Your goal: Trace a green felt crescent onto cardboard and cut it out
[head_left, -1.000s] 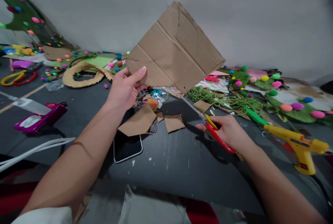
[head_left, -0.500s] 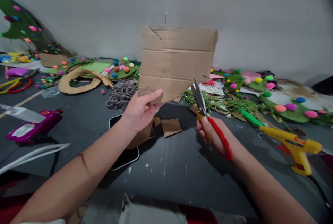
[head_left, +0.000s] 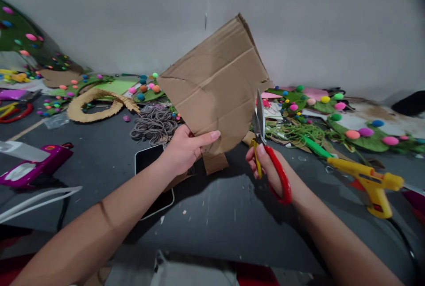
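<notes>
A brown cardboard sheet [head_left: 215, 86] with fold lines and a faint curved line is held up, tilted, above the table. My left hand [head_left: 189, 148] pinches its lower left edge, thumb on the near face. In my right hand [head_left: 265, 162] are scissors [head_left: 260, 122] with one red and one yellow handle, blades pointing up, close to the sheet's right edge. Whether the blades touch the cardboard I cannot tell. The sheet's lower right edge is cut in a curve. Below it lies a small cardboard scrap [head_left: 215, 163], partly hidden.
On the dark table [head_left: 212, 215] are a black tray-like object [head_left: 148, 157], grey yarn [head_left: 154, 122], a cardboard ring [head_left: 94, 104] and green yarn [head_left: 299, 131]. A yellow glue gun [head_left: 372, 179] lies right, a purple glue gun [head_left: 36, 164] left. Green pieces with pompoms line the wall.
My left hand has turned the cardboard, so it now tilts with one corner pointing up. The scissors stay near its right edge, their blades more upright.
</notes>
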`<action>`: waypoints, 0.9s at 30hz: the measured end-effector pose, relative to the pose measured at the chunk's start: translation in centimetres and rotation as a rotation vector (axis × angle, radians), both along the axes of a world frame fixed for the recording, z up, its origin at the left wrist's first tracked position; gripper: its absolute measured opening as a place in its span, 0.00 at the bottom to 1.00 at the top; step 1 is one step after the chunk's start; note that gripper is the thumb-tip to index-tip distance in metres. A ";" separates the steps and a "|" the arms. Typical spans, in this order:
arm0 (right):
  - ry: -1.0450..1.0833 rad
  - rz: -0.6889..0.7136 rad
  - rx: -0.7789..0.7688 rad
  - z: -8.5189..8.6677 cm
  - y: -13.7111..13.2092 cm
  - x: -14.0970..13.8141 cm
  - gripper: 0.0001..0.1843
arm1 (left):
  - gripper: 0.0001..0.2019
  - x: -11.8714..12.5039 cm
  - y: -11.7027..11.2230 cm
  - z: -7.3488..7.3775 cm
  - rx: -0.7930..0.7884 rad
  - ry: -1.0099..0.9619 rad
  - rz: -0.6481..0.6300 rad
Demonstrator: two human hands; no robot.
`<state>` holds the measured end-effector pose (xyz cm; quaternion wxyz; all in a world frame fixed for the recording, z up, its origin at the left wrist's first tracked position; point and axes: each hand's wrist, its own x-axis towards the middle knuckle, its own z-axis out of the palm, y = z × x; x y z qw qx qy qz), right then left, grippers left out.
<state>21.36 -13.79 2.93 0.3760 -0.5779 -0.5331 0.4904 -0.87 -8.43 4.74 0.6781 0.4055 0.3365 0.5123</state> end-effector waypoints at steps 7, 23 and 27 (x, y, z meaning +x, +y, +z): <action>-0.070 -0.027 0.020 -1.3 -0.1 0.2 0.41 | 0.22 0.3 -0.6 -0.1 0.019 0.009 -0.038; -0.414 -0.087 0.125 -1.0 0.0 1.0 0.38 | 0.28 0.6 -1.3 -0.3 -0.035 0.043 -0.098; -0.395 -0.086 0.167 -1.3 0.1 1.4 0.38 | 0.27 0.6 -1.4 0.0 -0.050 0.076 -0.092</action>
